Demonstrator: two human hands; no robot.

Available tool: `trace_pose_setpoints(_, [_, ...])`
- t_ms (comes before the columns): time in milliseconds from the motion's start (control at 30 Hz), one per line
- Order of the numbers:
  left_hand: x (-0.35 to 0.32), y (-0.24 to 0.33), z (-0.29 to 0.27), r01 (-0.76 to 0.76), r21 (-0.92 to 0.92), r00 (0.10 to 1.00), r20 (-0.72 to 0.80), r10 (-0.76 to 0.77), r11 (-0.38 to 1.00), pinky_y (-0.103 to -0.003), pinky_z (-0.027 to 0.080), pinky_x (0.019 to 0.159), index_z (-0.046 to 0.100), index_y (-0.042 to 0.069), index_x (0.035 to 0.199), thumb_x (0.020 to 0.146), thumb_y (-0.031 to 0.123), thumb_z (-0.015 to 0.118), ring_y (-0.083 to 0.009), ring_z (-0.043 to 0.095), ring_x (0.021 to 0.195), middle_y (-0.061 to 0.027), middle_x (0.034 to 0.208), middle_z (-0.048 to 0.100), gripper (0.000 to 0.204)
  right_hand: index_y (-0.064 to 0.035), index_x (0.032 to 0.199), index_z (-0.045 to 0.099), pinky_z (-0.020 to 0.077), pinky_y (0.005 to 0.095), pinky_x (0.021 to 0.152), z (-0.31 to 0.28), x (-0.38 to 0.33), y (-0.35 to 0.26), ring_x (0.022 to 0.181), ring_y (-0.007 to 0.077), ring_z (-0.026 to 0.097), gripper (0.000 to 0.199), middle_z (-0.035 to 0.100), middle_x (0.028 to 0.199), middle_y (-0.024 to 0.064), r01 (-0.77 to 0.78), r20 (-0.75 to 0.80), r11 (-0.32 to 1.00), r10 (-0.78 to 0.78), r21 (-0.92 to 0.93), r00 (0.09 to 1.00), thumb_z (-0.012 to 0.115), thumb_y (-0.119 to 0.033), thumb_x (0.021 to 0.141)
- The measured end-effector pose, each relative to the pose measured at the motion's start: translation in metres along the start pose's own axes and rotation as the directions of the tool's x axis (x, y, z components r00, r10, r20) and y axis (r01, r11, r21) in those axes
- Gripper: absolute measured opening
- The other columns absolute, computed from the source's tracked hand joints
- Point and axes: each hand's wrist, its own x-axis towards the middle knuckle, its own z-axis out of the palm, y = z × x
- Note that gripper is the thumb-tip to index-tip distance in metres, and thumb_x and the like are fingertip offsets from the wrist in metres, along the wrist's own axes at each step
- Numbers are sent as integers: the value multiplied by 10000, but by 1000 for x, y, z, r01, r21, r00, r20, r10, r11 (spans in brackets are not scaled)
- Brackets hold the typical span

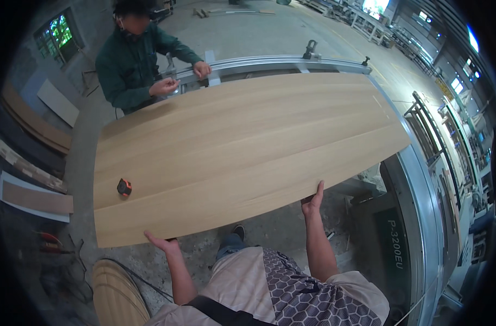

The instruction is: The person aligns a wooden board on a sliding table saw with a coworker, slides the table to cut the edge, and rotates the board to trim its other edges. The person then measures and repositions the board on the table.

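A large light-brown wood-grain panel (231,152) spans the view in front of me. My left hand (163,242) grips its near edge toward the left, thumb on top and the fingers out of sight beneath. Further right, my right hand (313,199) holds the same edge in the same way, thumb up against the top face. On the panel's left part lies a black and orange tape measure (124,188), touched by neither hand.
Across the panel stands a person in a green jacket (129,68), hands near the far edge. A metal rail (269,62) runs behind the panel. A machine with a green body (392,233) stands at right. Boards (36,198) lean at left; a rounded wooden piece (115,290) is near my left.
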Motion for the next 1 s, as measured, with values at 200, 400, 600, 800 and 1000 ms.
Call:
trace_pose_setpoints(200, [-53, -26, 45, 34, 45, 996, -81, -30, 998, -427, 386, 1052, 399, 141, 1440, 890, 664, 482, -264, 486, 1254, -53, 1392, 498, 763, -129, 1436, 402, 382, 425, 1073, -15, 17, -31, 1303, 259, 461, 820, 480, 1422, 73, 27, 22, 1000, -27, 3, 999, 644, -628, 832])
trace_pose_setpoints(400, [-84, -69, 49, 329, 4, 938, 116, -327, 944, -416, 464, 948, 494, 140, 1352, 889, 541, 613, -225, 538, 1174, -41, 1300, 561, 625, -102, 1443, 382, 399, 435, 1065, -28, 56, -59, 1281, 277, 483, 794, 492, 1408, 85, 82, -22, 996, -81, 24, 996, 647, -574, 861])
trace_pose_setpoints(600, [-109, -94, 59, 516, 99, 849, 72, -523, 851, -387, 502, 912, 552, 126, 1274, 885, 481, 658, -215, 571, 1105, -52, 1232, 590, 537, -102, 1458, 365, 342, 440, 1100, -50, 83, -90, 1334, 273, 425, 756, 455, 1446, 82, 129, -14, 991, -130, -42, 991, 605, -550, 899])
trace_pose_setpoints(800, [-133, -107, 45, 495, 73, 860, 97, -500, 866, -430, 417, 1043, 511, 108, 1339, 901, 483, 626, -249, 513, 1212, -77, 1306, 561, 588, -83, 1412, 430, 381, 422, 1092, -54, 131, -121, 1275, 266, 491, 695, 530, 1374, 100, 72, -11, 994, -73, -79, 997, 639, -501, 896])
trace_pose_setpoints(1000, [-139, -160, 67, 474, 154, 860, 130, -493, 867, -439, 351, 1086, 434, 85, 1403, 907, 505, 596, -274, 455, 1274, -110, 1370, 511, 670, -74, 1367, 473, 422, 446, 1058, -91, 153, -175, 1243, 273, 526, 698, 565, 1340, 113, 74, -63, 997, -73, 29, 995, 705, -482, 851])
